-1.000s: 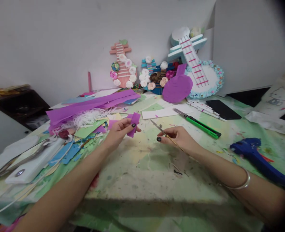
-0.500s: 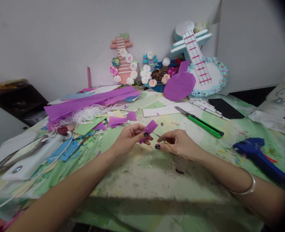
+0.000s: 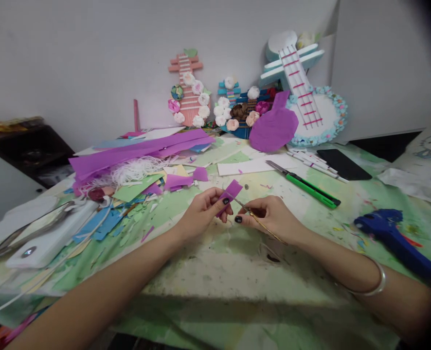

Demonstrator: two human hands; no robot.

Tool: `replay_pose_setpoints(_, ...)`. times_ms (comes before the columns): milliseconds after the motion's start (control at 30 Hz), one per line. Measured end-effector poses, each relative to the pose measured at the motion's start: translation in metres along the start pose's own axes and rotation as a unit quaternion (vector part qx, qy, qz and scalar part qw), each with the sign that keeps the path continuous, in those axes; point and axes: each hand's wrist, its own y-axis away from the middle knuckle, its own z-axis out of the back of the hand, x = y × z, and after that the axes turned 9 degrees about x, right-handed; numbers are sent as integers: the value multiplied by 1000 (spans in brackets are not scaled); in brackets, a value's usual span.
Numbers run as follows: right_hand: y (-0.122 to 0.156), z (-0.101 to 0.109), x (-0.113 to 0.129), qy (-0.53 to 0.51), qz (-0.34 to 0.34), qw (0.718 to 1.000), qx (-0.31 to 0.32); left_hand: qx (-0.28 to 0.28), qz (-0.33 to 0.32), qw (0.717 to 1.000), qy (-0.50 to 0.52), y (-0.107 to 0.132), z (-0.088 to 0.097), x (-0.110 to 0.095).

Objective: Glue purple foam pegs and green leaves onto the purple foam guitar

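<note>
My left hand (image 3: 203, 213) pinches a small purple paper piece (image 3: 229, 192) between thumb and fingers, just above the table. My right hand (image 3: 270, 216) is closed on thin gold-handled scissors (image 3: 254, 218), whose blades point left and meet the lower edge of the purple piece. Both hands hover over the stained green table top (image 3: 237, 262) near its middle. A silver bangle (image 3: 372, 282) sits on my right wrist.
A heap of purple strips and paper scraps (image 3: 135, 160) lies to the left, with a white power bank (image 3: 44, 243) and cables. A green utility knife (image 3: 306, 184), black phone (image 3: 343, 163) and blue glue gun (image 3: 390, 233) lie right. Paper guitar crafts (image 3: 274, 107) lean on the back wall.
My left hand has brought the purple piece rightward and down toward the scissors. The scissor blades now touch the piece.
</note>
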Motion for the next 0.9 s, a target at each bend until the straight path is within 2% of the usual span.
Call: replay_pose_setpoints(900, -3, 0, -6, -6, 8, 1000, -11, -3, -3, 1000, 7, 0, 0, 2)
